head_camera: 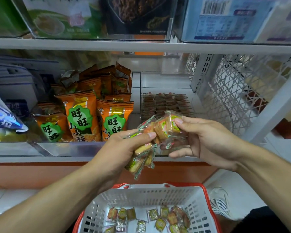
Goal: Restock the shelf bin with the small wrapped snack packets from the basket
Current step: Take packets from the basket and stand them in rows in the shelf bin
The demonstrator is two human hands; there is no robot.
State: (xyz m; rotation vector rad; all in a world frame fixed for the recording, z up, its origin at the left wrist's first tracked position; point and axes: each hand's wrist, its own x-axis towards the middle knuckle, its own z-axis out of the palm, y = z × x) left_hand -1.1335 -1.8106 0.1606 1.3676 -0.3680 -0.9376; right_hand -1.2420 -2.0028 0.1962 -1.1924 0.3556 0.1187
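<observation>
My left hand (123,148) grips a bunch of small clear-wrapped snack packets (141,158) that hang below its fingers. My right hand (207,140) pinches more of the same packets (170,125) between thumb and fingers. Both hands meet in front of the clear shelf bin (165,81), which holds rows of small brown packets (166,103) at its back. Below, the white basket with a red rim (141,195) has several loose packets (158,219) on its floor.
The bin to the left is full of orange snack bags (97,111). A blue and white bag (2,118) lies at the far left. A white lattice panel (233,91) closes the shelf's right side. The upper shelf (141,46) carries boxed goods. A shoe (220,200) is beside the basket.
</observation>
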